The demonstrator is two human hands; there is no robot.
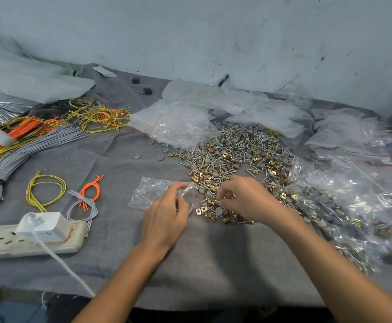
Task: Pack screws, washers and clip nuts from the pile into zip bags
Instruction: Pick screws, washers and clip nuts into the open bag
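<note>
A wide pile (pixel 239 157) of silver screws, grey round washers and gold clip nuts spreads over the grey cloth in the middle right. A clear zip bag (pixel 153 191) lies flat just left of the pile, its mouth toward the pile. My left hand (pixel 167 213) pinches the rim of the bag's mouth and holds it apart. My right hand (pixel 244 199) hovers over the near edge of the pile with fingers curled in a pinch; any part between the fingertips is too small to make out.
Filled zip bags (pixel 337 206) are heaped at the right, empty bags (pixel 174 122) behind the pile. Bundles of grey, orange and yellow-green wires (pixel 27 141) lie at the left. A white power strip (pixel 32 238) with a charger sits near the front left edge.
</note>
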